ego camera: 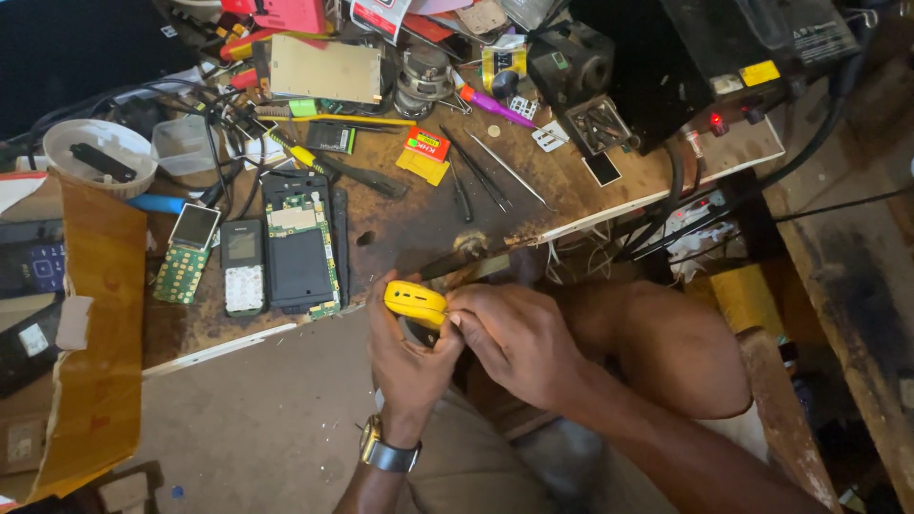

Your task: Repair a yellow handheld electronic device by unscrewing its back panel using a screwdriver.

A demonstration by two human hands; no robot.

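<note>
Currently, low in the centre of the frame, the yellow phone casing (pixel 415 303) lies with its long axis left-to-right, cupped from below by the closed left hand (pixel 407 357) while the right hand (pixel 514 338) pinches its right end, just below the workbench (pixel 400 233) edge.

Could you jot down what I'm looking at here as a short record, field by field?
Setting: cluttered wooden workbench, seen from above
Left hand: cups a small yellow device from below; watch on the wrist
Right hand: fingers pinch the yellow device's right end
On the bench: opened phone with bare circuit board, small keypad phone, loose green board with screen, tweezers, yellow-handled screwdriver
Upper right: black boxy equipment
</note>
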